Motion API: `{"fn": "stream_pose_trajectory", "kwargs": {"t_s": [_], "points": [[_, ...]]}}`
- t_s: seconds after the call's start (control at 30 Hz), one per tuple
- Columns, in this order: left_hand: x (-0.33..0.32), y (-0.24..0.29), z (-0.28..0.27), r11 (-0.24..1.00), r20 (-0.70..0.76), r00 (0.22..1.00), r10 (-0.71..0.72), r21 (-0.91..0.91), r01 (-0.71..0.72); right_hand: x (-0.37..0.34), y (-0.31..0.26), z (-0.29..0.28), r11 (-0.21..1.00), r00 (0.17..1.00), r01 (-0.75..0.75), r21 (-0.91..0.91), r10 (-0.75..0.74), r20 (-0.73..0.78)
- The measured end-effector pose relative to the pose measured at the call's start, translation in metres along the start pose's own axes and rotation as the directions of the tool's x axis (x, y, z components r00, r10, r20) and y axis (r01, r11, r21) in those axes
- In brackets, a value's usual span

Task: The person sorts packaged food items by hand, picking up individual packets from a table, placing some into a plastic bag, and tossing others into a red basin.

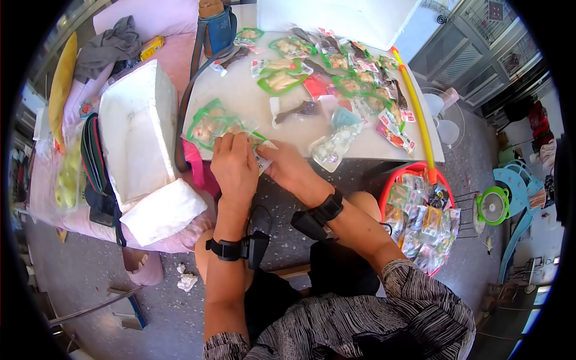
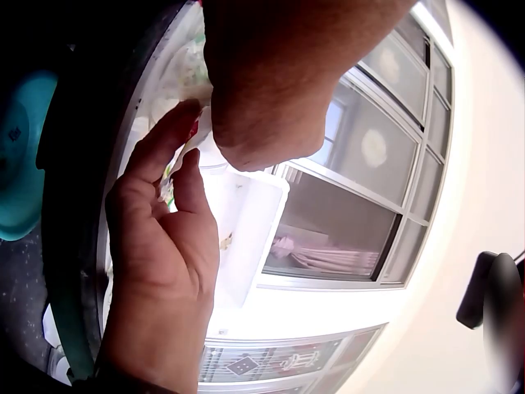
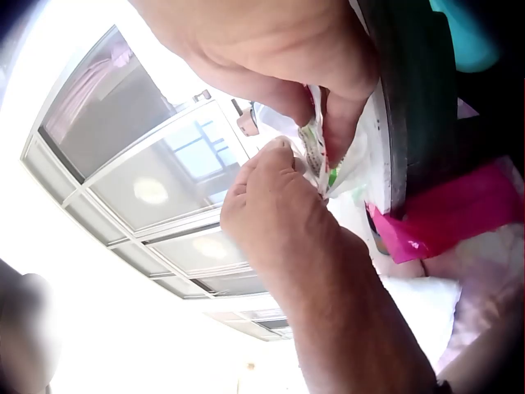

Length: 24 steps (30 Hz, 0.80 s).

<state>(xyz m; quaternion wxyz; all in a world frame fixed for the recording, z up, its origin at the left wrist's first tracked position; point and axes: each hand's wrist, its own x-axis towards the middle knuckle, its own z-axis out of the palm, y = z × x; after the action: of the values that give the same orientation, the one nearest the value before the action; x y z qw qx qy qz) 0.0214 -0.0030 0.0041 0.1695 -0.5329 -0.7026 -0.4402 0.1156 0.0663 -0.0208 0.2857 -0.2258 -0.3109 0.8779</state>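
At the table's near edge, my left hand (image 1: pixel 234 165) and right hand (image 1: pixel 291 171) meet at a small printed packet (image 1: pixel 263 157) with white and green showing. In the right wrist view, both hands pinch the packet (image 3: pixel 313 148) between thumb and fingers. My right hand (image 2: pixel 164 230) shows its thumb and forefinger closed on it in the left wrist view, where my left hand (image 2: pixel 271 98) hides part of the packet. Just beyond the left fingers lies a clear green-edged bag (image 1: pixel 207 123) of pale food pieces, which the left hand overlaps in the head view.
Several green-edged food packs (image 1: pixel 282 81) and dark-filled packs (image 1: pixel 298 111) cover the white table (image 1: pixel 240 90). A white foam box (image 1: pixel 336 21) stands at the back. A red basket (image 1: pixel 384 195) full of packets sits right, another foam box (image 1: pixel 135 132) left.
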Motion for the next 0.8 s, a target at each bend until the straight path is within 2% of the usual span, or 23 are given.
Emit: {"fn": "stream_pose_trajectory", "kwargs": {"t_s": [0.03, 0.13, 0.23, 0.33, 0.43, 0.47, 0.53, 0.63, 0.73, 0.8], "points": [[0.000, 0.001, 0.000, 1.000, 0.007, 1.000, 0.006, -0.002, -0.006, 0.000, -0.001, 0.002, 0.999, 1.000, 0.030, -0.033, -0.030, -0.009], [-0.001, 0.007, -0.001, 1.000, 0.022, 1.000, 0.018, -0.022, -0.017, 0.016, 0.010, -0.001, 0.983, 0.982, 0.177, 0.038, -0.174, -0.074], [-0.004, 0.008, 0.001, 0.999, 0.031, 0.999, 0.038, -0.019, -0.038, 0.022, 0.007, 0.006, 0.977, 0.989, 0.142, 0.158, -0.135, -0.052], [-0.002, 0.004, -0.003, 1.000, 0.023, 1.000, 0.002, 0.004, -0.003, 0.030, 0.010, -0.002, 0.977, 0.976, 0.092, 0.195, -0.128, 0.179], [0.000, 0.000, -0.005, 1.000, -0.003, 1.000, -0.019, 0.001, 0.019, 0.015, -0.004, 0.011, 0.995, 0.997, 0.078, -0.069, -0.076, 0.031], [-0.001, 0.000, -0.004, 1.000, -0.003, 1.000, -0.019, -0.010, 0.019, 0.009, -0.010, 0.018, 0.944, 0.992, 0.113, -0.309, -0.126, -0.020], [-0.001, 0.002, -0.002, 1.000, 0.007, 1.000, 0.000, -0.030, 0.001, 0.002, -0.019, 0.029, 0.689, 0.962, 0.132, -0.712, -0.262, -0.076], [-0.004, 0.005, -0.002, 0.998, 0.059, 0.996, 0.062, -0.021, -0.061, 0.018, -0.014, 0.023, 0.799, 0.964, 0.154, -0.581, -0.252, -0.090], [0.001, 0.003, -0.010, 0.990, 0.078, 0.988, 0.136, -0.056, -0.131, 0.026, -0.021, 0.017, 0.933, 0.995, 0.096, -0.347, -0.098, 0.011], [0.000, 0.002, -0.011, 0.990, 0.079, 0.988, 0.132, -0.069, -0.127, 0.035, -0.015, 0.007, 0.878, 0.983, 0.181, -0.443, -0.167, 0.071]]}}
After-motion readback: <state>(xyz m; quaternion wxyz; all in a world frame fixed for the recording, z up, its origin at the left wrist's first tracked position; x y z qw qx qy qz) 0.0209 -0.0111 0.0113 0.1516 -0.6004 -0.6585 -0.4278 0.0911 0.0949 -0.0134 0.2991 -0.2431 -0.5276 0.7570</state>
